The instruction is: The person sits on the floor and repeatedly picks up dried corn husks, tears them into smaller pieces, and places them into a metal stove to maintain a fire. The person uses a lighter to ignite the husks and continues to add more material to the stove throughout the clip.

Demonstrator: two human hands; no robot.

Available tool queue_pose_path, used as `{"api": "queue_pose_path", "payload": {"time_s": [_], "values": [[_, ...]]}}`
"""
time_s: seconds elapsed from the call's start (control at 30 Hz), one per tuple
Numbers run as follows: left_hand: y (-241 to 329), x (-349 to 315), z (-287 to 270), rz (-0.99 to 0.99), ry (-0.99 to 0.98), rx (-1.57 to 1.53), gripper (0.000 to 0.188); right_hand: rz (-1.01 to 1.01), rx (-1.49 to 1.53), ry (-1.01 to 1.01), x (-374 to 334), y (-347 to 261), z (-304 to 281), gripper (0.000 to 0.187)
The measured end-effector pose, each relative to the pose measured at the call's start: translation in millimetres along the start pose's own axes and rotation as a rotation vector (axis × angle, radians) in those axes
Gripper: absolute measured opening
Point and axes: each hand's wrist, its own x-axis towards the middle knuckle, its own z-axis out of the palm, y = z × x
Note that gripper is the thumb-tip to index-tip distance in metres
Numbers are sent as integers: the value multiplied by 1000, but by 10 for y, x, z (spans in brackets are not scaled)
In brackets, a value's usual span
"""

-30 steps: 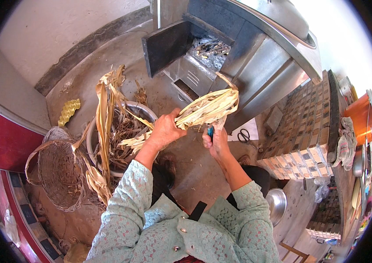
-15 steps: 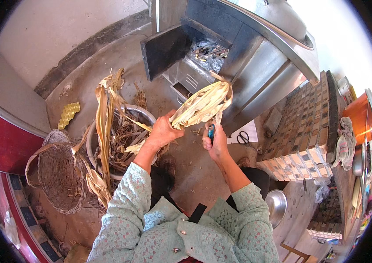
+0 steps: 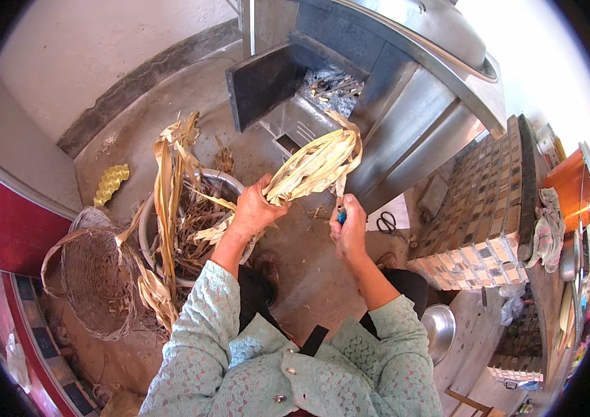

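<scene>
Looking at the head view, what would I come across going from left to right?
Brown wicker basket, round grey tub, pale yellow bundle of dry leaves, black-handled scissors, tan-and-brown brick block, shiny orange panel.

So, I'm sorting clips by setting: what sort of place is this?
Probably a home kitchen: there's a metal stove with an open, ashy firebox, a basin of dry stalks nearby, and a brick-sided counter.

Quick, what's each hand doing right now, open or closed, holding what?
Left hand: closed, holding a bundle of dry husks.
Right hand: closed around what looks like a blue lighter.
</scene>
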Motion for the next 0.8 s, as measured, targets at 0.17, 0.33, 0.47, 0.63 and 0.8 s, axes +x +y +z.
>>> {"api": "queue_pose_path", "payload": {"time_s": [0.17, 0.33, 0.47, 0.63, 0.8], "values": [[40, -5, 6, 7, -19, 84, 56, -20, 4, 6, 41, 16, -36, 29], [34, -20, 34, 33, 17, 81, 39, 67, 38, 62, 31, -36, -24, 25], [84, -28, 22, 15, 6, 139, 39, 98, 109, 74, 49, -13, -66, 23], [79, -40, 30, 74, 34, 173, 37, 122, 106, 73, 68, 40, -96, 22], [133, -54, 12, 53, 27, 208, 36, 144, 93, 71, 55, 33, -68, 22]]}}
